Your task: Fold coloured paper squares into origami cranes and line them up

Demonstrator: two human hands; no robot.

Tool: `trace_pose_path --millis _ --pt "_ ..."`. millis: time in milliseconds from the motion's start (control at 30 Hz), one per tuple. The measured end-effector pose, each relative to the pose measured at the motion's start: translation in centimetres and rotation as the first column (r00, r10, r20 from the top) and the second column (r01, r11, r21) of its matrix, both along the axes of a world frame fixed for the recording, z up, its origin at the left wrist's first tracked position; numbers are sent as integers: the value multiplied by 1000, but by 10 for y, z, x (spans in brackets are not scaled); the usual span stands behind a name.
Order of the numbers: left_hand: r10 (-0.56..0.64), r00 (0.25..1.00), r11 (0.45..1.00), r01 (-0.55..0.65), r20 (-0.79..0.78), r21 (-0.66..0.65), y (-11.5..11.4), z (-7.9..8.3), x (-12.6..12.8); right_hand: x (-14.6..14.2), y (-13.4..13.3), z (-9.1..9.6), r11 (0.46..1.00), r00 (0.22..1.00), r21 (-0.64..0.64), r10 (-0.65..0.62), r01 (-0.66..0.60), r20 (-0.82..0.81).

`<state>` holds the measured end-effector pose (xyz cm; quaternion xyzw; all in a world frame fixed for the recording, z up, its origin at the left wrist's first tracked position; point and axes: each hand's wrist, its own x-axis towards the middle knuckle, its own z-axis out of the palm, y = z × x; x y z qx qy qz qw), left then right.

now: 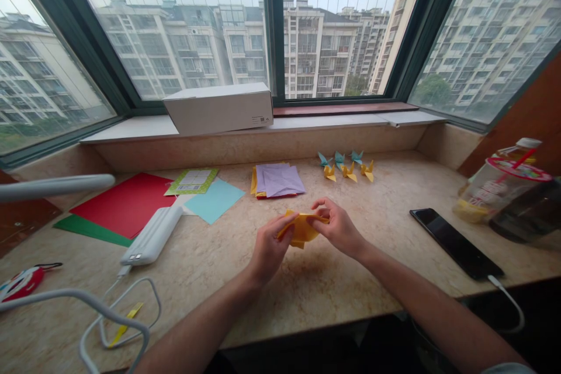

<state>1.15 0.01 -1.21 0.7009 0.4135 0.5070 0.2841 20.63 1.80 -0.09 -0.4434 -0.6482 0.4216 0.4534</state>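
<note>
A partly folded piece of yellow origami paper (302, 230) is held up over the counter, between my two hands. My left hand (270, 245) pinches its left side between thumb and fingers. At the other side, my right hand (335, 225) grips the right edge, thumb below and fingers bent above. Beyond the hands lies a stack of purple folded papers (280, 179) with yellow and red sheets under it. Farther right stand several small paper cranes, blue ones (339, 159) behind and yellow ones (349, 172) in front.
Red paper (127, 201), green paper (92, 230) and light blue paper (214, 198) lie left, near a white power bank (153, 235) and its looping cable (105, 318). On the right are a charging phone (456, 242) and drink containers (495, 187). A white box (219, 110) sits on the sill.
</note>
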Motion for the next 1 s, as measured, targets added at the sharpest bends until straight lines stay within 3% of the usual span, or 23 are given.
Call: trace_pose_path --millis 267,400,600,800,1000 --pt "-77 996 995 80 -52 54 -2 0 1 1 1 -3 997 996 -23 80 -79 32" --pt "-86 996 996 86 19 -10 -1 2 0 1 1 -5 989 983 -70 123 -134 -138" --pt "-62 984 982 90 166 -167 0 6 -4 8 7 -1 942 911 -125 258 -311 -323" --pt "-5 979 979 46 202 -199 -1 9 -6 20 3 14 884 883 -140 408 -445 -232" --pt "-18 982 985 49 190 -164 -5 16 -5 23 4 14 906 911 -158 360 -393 -201"
